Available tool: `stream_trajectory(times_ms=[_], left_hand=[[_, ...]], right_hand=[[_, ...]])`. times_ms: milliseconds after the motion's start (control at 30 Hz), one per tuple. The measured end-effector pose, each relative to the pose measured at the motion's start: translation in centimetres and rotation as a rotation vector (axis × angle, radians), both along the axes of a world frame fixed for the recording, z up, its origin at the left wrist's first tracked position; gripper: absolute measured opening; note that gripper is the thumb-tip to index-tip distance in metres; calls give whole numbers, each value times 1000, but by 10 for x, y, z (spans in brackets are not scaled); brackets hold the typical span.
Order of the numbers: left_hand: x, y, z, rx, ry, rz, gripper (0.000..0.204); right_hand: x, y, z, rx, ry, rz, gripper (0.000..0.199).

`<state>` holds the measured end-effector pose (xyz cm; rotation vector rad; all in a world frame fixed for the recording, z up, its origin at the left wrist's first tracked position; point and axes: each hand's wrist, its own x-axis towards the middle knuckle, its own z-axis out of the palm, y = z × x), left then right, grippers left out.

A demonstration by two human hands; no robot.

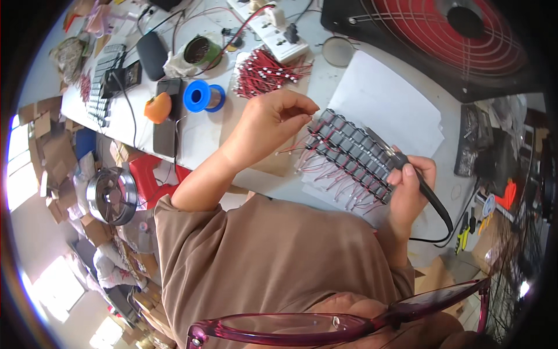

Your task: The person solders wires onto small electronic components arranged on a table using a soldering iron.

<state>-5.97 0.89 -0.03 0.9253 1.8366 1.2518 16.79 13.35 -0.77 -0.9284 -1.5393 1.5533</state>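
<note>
My right hand [411,183] is closed around the dark handle of a soldering iron [431,200], its metal shaft slanting over a block of small grey-and-black parts [354,152] set in rows. Thin red and black wires [343,179] trail from the block's near side. At the block's far-left corner hovers my left hand [278,123], thumb and forefinger pinched together; whatever is between them is too small to make out. Beneath the block lie white paper sheets [383,96]. A bundle of red wires with white connectors [264,72] sits beyond my left hand.
A blue solder spool [200,96], an orange fruit [158,108] and a dark phone [167,136] lie to the left. At the back stand a white power strip [279,35] and a green tin [200,51]. A large red-and-black fan [447,35] fills the far right; yellow-handled cutters [463,235] lie right.
</note>
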Motion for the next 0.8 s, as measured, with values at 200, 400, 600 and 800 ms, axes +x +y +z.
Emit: stream_trajectory(times_ms=[200, 400, 600, 800], left_hand=[[4, 13, -6, 176, 483, -133, 18], [8, 21, -7, 259, 717, -227, 15], [31, 26, -8, 44, 243, -47, 12], [32, 31, -20, 136, 394, -125, 8]], right_hand=[[1, 3, -3, -25, 96, 48, 11], [0, 5, -5, -31, 74, 71, 10], [0, 5, -9, -49, 35, 89, 11], [0, 5, -9, -35, 31, 95, 12]])
